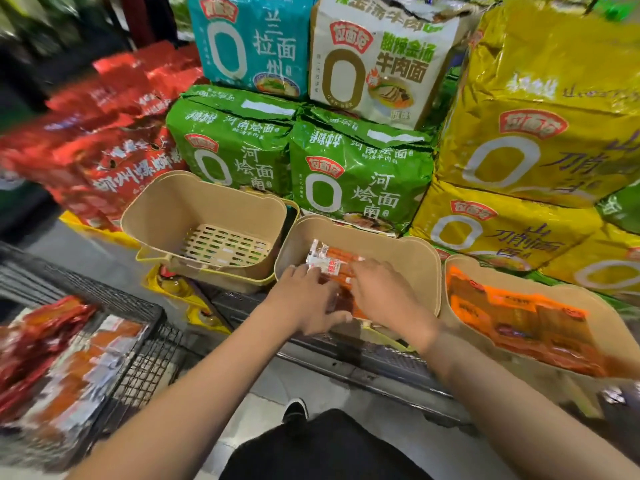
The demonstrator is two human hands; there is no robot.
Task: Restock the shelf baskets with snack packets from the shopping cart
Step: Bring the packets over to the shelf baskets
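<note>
Black wire shopping cart [145,344]: at 8 o'clock, holding a loose heap of orange, red and white snack packets [65,368]; blurred, so single packets cannot be told apart.
Right tan plastic basket [519,271]: at 4 o'clock, filled with a layer of flat orange packets [519,323].
Middle tan plastic basket [408,258]: at the centre, between the other two; it holds orange packets with white label ends [329,259], lying toward its near side under both hands.
Left tan plastic basket [162,216]: at 10 o'clock from the middle one, tilted toward the viewer, its slotted bottom showing.
Left hand [308,299]: reaches over the near rim of the middle basket, palm down, fingers and thumb curled round the stack of white-labelled packets.
Right hand [384,292]: just beside the left, palm down, fingers bent over the same packets and holding them from the right.
Arms: both bare forearms run in from 6 o'clock and meet over the middle basket.
Shelf: the baskets sit along a dark metal shelf edge [363,362]; yellow packets [187,296] lie beneath the left basket.
Room: behind, from 9 to 3 o'clock, stacked large noodle bags in red [114,161], green [356,178], teal [249,43], white [377,60] and yellow [540,133]; grey floor [263,386] and a dark shoe [295,410] at 6 o'clock.
</note>
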